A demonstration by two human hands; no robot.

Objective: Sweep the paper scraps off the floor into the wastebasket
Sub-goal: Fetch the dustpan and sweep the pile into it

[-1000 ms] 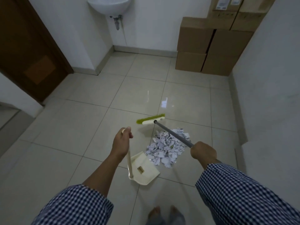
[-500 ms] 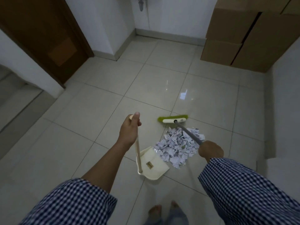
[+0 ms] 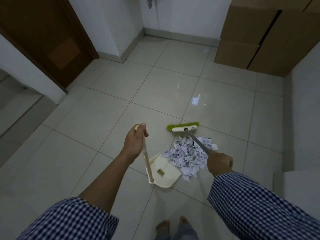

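Left hand (image 3: 135, 142): fingers wrapped round the top of the dustpan's long cream handle, thumb on its tip
Right hand (image 3: 219, 163): fist closed on the broom's grey pole
Dustpan (image 3: 163, 174): cream, on the tiled floor (image 3: 107, 115), mouth against the scraps
Paper scraps (image 3: 187, 155): one heap – between dustpan and broom head
Broom head (image 3: 183, 127): green bristles, just beyond the heap
Cardboard boxes (image 3: 251, 40): stacked – far right wall
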